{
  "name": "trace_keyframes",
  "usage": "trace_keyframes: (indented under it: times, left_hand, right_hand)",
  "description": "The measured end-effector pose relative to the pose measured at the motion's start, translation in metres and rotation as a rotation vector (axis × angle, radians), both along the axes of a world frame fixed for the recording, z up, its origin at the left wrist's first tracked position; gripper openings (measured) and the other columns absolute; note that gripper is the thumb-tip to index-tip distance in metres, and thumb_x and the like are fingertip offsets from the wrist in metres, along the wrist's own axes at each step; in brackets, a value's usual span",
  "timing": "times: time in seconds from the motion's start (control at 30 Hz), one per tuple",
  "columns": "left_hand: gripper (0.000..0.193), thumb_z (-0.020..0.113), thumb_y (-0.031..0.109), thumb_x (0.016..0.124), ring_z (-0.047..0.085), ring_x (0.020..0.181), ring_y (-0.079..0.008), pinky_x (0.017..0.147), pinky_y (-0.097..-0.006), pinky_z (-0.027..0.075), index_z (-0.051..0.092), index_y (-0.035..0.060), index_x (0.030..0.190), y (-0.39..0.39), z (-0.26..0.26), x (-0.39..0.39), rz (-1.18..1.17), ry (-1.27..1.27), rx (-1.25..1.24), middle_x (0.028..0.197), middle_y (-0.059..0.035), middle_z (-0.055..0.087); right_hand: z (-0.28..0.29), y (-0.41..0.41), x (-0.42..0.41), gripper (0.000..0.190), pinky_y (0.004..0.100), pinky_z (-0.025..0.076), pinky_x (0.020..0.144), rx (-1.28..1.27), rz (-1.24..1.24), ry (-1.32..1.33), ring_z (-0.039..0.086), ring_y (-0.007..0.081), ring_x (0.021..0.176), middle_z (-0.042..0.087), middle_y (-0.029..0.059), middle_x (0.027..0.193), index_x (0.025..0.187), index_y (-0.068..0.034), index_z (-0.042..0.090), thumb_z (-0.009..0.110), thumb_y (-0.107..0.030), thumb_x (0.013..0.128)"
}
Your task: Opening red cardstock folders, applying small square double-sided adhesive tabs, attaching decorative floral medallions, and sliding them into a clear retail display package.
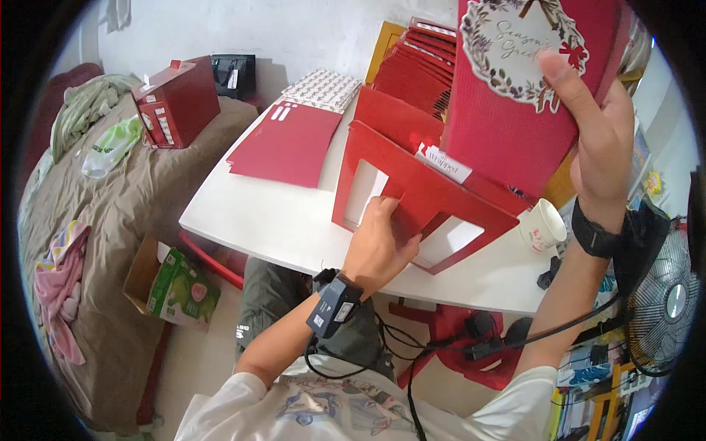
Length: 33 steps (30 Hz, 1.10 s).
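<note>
My left hand (380, 242) grips the window bar of a red cardboard box (380, 146) with cut-out windows, which stands tilted on the white table (253, 209). Raised at the upper right, my right hand (595, 121) holds a red textured box or folder (496, 132), its thumb on a round wreath tag (524, 49) with lettering. A white card (444, 163) with writing sticks up behind the windowed panel. Further back, several red folded cardboard pieces (413, 71) stand in a row. Flat red sheets (292, 143) lie left of the windowed box, beside a stack of patterned sheets (322, 90).
A paper cup (543, 226) stands near the table's right edge. At the right is a fan (667, 297), with black cables (408, 353) hanging across my lap. Left of the table, a bed (121, 220) bears a red box (182, 105); an open carton (182, 286) is below.
</note>
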<state>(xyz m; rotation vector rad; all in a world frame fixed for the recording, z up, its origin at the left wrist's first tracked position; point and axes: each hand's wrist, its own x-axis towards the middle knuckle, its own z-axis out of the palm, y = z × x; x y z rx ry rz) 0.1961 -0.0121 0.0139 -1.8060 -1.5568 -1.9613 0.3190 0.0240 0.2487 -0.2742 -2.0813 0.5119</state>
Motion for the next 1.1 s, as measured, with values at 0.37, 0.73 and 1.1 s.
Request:
trace_keyframes:
  times: [0.37, 0.73, 1.1]
  left_hand:
    - [0.056, 0.067, 0.008, 0.066, 0.048, 0.087, -0.0371, 0.073, -0.0398, 0.043, 0.034, -0.0035, 0.110, 0.004, 0.004, 0.015, -0.058, -0.014, -0.076, 0.095, -0.0208, 0.044]
    - [0.058, 0.066, 0.004, 0.069, 0.047, 0.086, -0.0388, 0.071, -0.0408, 0.043, 0.029, -0.0039, 0.114, 0.011, 0.004, 0.024, -0.100, 0.022, -0.026, 0.097, -0.0225, 0.042]
    - [0.059, 0.070, 0.011, 0.068, 0.049, 0.090, -0.0349, 0.079, -0.0374, 0.042, 0.033, -0.0054, 0.112, 0.013, 0.007, 0.025, -0.112, -0.005, -0.129, 0.102, -0.0215, 0.046]
  right_hand:
    - [-0.054, 0.009, -0.045, 0.027, 0.0264, 0.045, 0.053, -0.074, -0.089, -0.203, 0.055, 0.0131, 0.055, 0.061, 0.0105, 0.065, 0.086, 0.005, 0.060, 0.062, -0.022, 0.080]
    - [-0.066, 0.015, -0.030, 0.018, 0.0242, 0.047, 0.069, -0.708, 0.213, 0.222, 0.058, 0.0098, 0.077, 0.062, 0.0067, 0.090, 0.096, 0.001, 0.058, 0.059, -0.010, 0.081]
    - [-0.067, 0.037, -0.031, 0.019, 0.0268, 0.045, 0.077, -0.824, 0.242, 0.347, 0.058, 0.0124, 0.084, 0.061, 0.0072, 0.094, 0.096, 0.000, 0.056, 0.061, -0.008, 0.080]
